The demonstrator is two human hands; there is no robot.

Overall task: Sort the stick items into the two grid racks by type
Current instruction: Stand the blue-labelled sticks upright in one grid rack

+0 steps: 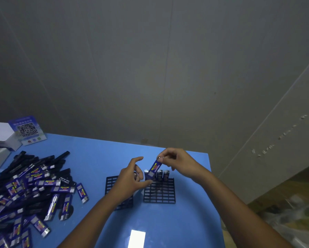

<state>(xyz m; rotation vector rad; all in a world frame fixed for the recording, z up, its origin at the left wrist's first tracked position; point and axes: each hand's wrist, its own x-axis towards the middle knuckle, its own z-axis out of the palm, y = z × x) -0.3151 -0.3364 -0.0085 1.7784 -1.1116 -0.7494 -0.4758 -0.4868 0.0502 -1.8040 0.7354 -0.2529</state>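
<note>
Two black grid racks stand on the blue table: the right rack (159, 193) and the left rack (111, 183), partly hidden by my left forearm. Three blue stick items (160, 174) stand upright in the right rack's back row. My right hand (177, 162) pinches the top of another blue stick item (154, 168), tilted, its lower end at that back row. My left hand (132, 178) hovers beside it with curled fingers; something small and shiny shows by its fingers, unclear what. A big pile of blue and black stick items (28, 192) lies at the left.
A white box (1, 135) and a QR-code card (27, 129) stand at the table's back left corner. The table's right edge (215, 194) runs close past the right rack. A grey wall rises behind.
</note>
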